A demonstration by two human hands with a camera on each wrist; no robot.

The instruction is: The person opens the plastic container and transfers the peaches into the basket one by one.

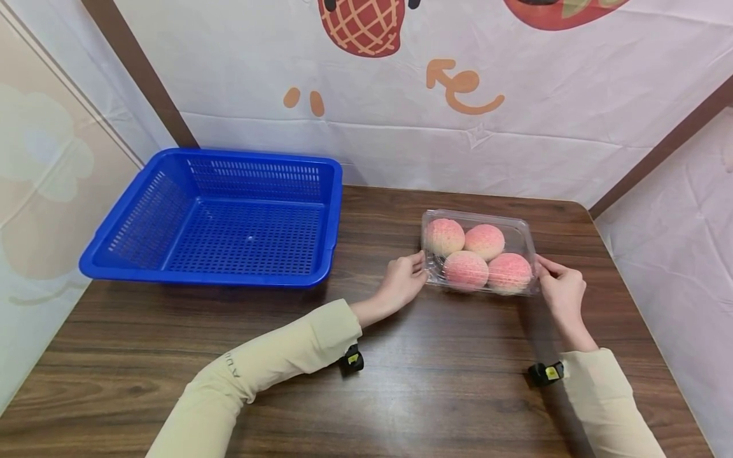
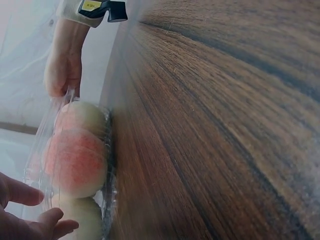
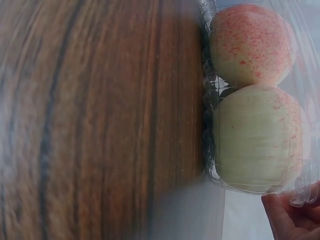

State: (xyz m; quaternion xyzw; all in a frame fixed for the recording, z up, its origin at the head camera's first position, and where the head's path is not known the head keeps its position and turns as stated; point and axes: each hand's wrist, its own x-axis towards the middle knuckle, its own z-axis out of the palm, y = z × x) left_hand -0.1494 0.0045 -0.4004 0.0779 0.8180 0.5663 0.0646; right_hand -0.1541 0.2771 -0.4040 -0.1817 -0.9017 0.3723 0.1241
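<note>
A clear plastic clamshell box [image 1: 518, 232] rests on the table, right of the middle, with several pink-and-cream peaches [image 1: 466, 270] inside. At its left end, my left hand [image 1: 403, 280] holds the rim with bent fingers; the left wrist view shows the thumb and fingers [image 2: 22, 192] against the clear plastic. My right hand [image 1: 564, 291] pinches the edge at the right end, near the front corner. From the right wrist side, the fingers [image 3: 295, 215] grip a small plastic tab beside a peach [image 3: 257, 140]. The lid lies over the peaches.
A blue slotted plastic basket [image 1: 329, 222] stands at the left rear of the wooden table [image 1: 401, 381]. Printed white cloth [image 1: 389, 140] hangs behind the table and along both sides. Small black wrist cameras [image 1: 352, 359] sit at both cuffs.
</note>
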